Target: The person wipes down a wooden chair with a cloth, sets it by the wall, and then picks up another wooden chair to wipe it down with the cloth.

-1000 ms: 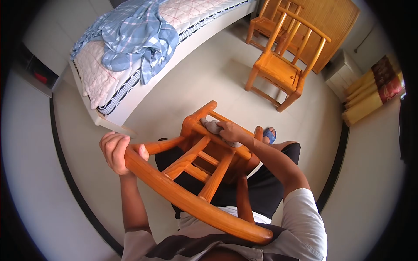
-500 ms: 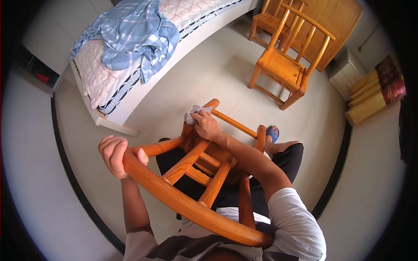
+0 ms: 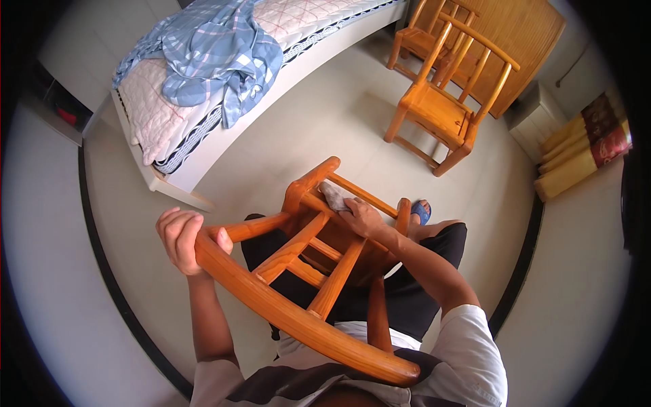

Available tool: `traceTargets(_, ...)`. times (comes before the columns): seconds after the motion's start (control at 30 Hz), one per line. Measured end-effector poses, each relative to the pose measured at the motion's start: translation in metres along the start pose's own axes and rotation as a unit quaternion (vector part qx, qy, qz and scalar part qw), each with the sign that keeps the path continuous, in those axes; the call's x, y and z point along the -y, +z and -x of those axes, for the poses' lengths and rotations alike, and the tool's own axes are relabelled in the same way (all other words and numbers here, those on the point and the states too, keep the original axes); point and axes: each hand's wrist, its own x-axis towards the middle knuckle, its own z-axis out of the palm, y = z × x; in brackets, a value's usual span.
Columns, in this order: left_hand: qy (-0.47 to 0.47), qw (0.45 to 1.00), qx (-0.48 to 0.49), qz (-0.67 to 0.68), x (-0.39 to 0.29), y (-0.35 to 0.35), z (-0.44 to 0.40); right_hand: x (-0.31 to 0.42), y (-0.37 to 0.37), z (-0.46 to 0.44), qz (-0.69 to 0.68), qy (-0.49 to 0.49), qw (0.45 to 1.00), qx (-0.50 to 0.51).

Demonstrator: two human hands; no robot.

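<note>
A wooden chair [image 3: 298,317] lies tilted across my lap, its curved top rail toward my chest and its legs pointing away. At the left end of that rail, my left hand [image 3: 184,239] is wrapped round the wood. My right hand [image 3: 361,218] is closed on a greyish cloth [image 3: 333,197] and presses it against the chair's underside, near the far bar between the legs. Part of the cloth is hidden under my fingers.
A second wooden chair [image 3: 441,112] stands ahead to the right, another behind it by a wooden panel [image 3: 525,57]. A bed frame [image 3: 271,85] with a blue plaid cloth [image 3: 210,57] is ahead left. Yellow and red fabric [image 3: 583,152] sits at far right.
My right hand has slid the cloth rightward and a little down, from the chair's far left leg to the middle of its underside. My left hand keeps its hold on the rail.
</note>
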Motion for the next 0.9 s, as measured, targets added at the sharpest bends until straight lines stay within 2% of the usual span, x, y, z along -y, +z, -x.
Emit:
traceTargets(0.03, 0.001, 1.0, 0.0, 0.0, 0.0, 0.0, -0.001, -0.005, -0.004, 0.01, -0.003, 0.026, 1.0, 0.0)
traceTargets(0.2, 0.004, 1.0, -0.001, -0.002, 0.001, 0.002, -0.001, -0.025, -0.012, 0.043, 0.007, 0.039, 0.999, -0.014)
traceTargets(0.47, -0.003, 1.0, 0.005, -0.005, -0.001, 0.001, -0.002, -0.014, -0.005, 0.039, 0.035, 0.077, 0.995, -0.045)
traceTargets(0.57, 0.002, 1.0, 0.0, 0.002, 0.0, 0.003, -0.002, -0.008, -0.007, 0.038, 0.014, 0.066, 0.995, -0.072)
traceTargets(0.67, 0.007, 1.0, -0.004, -0.001, 0.001, 0.004, -0.003, -0.005, -0.005, 0.03, 0.008, 0.065, 0.997, -0.051)
traceTargets(0.73, 0.01, 1.0, 0.002, 0.0, 0.001, 0.003, -0.003, 0.011, -0.011, 0.028, -0.033, 0.005, 0.996, -0.08)
traceTargets(0.77, 0.011, 1.0, 0.008, 0.003, 0.0, 0.003, -0.003, 0.024, -0.014, 0.029, -0.034, 0.005, 0.996, -0.079)
traceTargets(0.83, 0.012, 1.0, 0.008, 0.005, 0.001, 0.003, -0.002, 0.055, -0.025, 0.033, -0.112, -0.05, 0.992, 0.024)
traceTargets(0.9, 0.015, 1.0, 0.006, 0.006, 0.003, 0.004, -0.002, 0.067, -0.021, 0.035, -0.154, -0.05, 0.987, 0.02)
